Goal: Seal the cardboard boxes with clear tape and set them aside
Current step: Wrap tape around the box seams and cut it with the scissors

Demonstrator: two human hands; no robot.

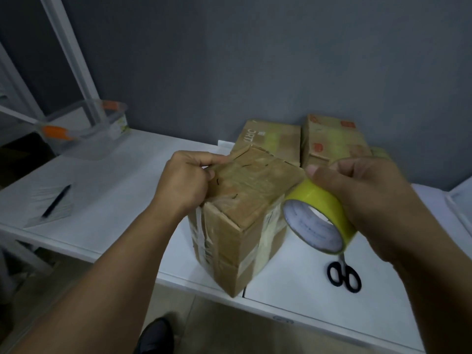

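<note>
Two hands at work: your left hand (182, 178) pinches the tape end on the near cardboard box (245, 215); your right hand (362, 195) grips the yellow tape roll (319, 221) just right of it. Two more boxes (301, 141) sit far behind; scissors (343, 274) lie near right on the white table (115, 195).

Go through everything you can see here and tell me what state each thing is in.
Front box: flaps closed, under left hand.
Tape roll: held by right hand.
Scissors: lying on table.
Pen: lying on paper.
Two rear boxes: closed.
</note>
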